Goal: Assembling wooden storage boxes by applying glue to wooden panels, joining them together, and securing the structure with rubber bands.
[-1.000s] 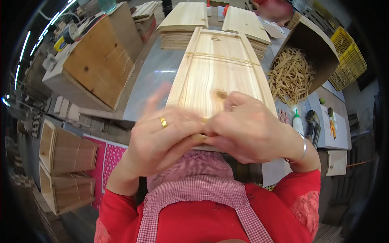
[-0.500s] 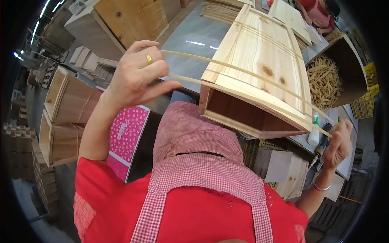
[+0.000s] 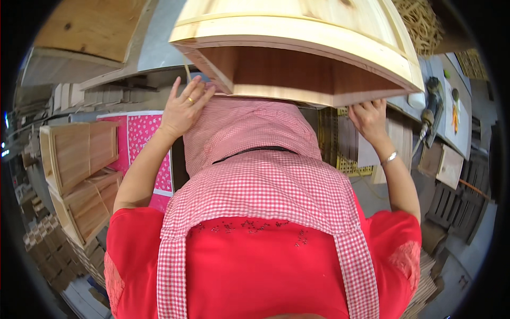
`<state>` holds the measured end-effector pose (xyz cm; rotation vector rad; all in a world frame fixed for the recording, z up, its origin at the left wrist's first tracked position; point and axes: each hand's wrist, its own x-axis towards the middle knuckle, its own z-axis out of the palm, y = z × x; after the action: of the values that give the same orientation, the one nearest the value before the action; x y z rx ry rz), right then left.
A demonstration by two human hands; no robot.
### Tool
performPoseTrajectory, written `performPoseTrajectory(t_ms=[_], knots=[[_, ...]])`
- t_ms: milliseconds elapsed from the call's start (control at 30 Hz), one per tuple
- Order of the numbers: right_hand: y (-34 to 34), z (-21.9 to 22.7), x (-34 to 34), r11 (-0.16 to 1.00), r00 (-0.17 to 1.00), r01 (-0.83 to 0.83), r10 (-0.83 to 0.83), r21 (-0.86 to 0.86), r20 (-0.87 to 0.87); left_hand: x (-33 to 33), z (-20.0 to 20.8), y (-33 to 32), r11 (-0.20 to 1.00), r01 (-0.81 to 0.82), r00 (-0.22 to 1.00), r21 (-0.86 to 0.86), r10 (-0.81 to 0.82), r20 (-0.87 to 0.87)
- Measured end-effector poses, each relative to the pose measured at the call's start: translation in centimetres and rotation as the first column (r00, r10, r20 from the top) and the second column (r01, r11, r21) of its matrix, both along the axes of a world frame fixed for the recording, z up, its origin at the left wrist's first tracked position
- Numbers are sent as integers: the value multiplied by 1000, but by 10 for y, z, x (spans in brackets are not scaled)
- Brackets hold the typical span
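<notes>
A pale wooden box (image 3: 303, 33) with its hollow end toward me rests at the table edge, close against my apron. My left hand (image 3: 183, 109) is at the box's lower left corner, fingers stretched and slightly apart. Just above those fingertips a short piece of tan elastic band (image 3: 187, 73) shows; the rest of it is hard to follow. Beneath the lower right edge of the box, my right hand (image 3: 368, 119) has its fingers curled in. What they grip, if anything, is hidden by the box.
Tan bands (image 3: 419, 24) lie in a heap in a container at the upper right. A power tool (image 3: 433, 103) and a white bottle (image 3: 416, 100) are on the table to the right. Wooden boxes (image 3: 85, 154) stand stacked at left, near a pink patterned sheet (image 3: 146, 141).
Both hands have come down from above the box, where they stretched the elastic band, to its lower corners. My view has tipped down, and the box appears higher and closer.
</notes>
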<state>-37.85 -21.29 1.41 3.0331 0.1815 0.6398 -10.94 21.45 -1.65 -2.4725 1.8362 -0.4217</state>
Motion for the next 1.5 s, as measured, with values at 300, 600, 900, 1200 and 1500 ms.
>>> performPoseTrajectory(t_ms=[300,600,900,1200,1500], knots=[[33,68,6,911,945,-122,-16,394,328,-19,55,-23,962,108,934,-252,-185,-305],[-142,-32,25,695,689,718,-716,-30,-115,-14,146,-86,496,-352,754,-794,-352,-554],[-104,176,158,892,915,219,-328,395,234,-9,162,-97,538,-188,706,-821,-507,-494],[6,253,416,934,904,-330,354,136,-239,3,156,-103,458,-212,620,-863,-620,-481],[-80,212,542,986,909,-79,10,-149,-417,2,153,-97,486,-203,571,-850,-647,-506]])
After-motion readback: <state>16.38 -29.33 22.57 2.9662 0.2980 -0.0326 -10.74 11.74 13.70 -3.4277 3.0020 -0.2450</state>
